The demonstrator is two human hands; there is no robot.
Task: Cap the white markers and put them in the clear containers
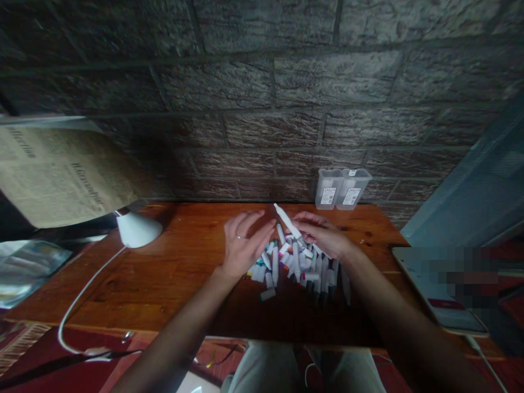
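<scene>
Between my hands, a white marker (287, 222) is held up at a slant over the pile, its pale narrow tip pointing up and left. The fingers of my right hand (321, 232) pinch it along its side. My left hand (244, 243), with a ring on one finger, is spread just left of the marker with a gap between thumb and fingers. Below both hands lies a heap of white markers (275, 267) and loose caps, several with coloured ends. One loose cap (268, 295) rests at the heap's front edge.
Two clear plastic containers (347, 191) stand against the brick wall (245, 131). At left is a lamp with a white base (139, 228) and a newspaper-print shade (61, 169); its cord crosses the wooden table (176, 273). A tablet-like device (434, 289) lies at the right edge.
</scene>
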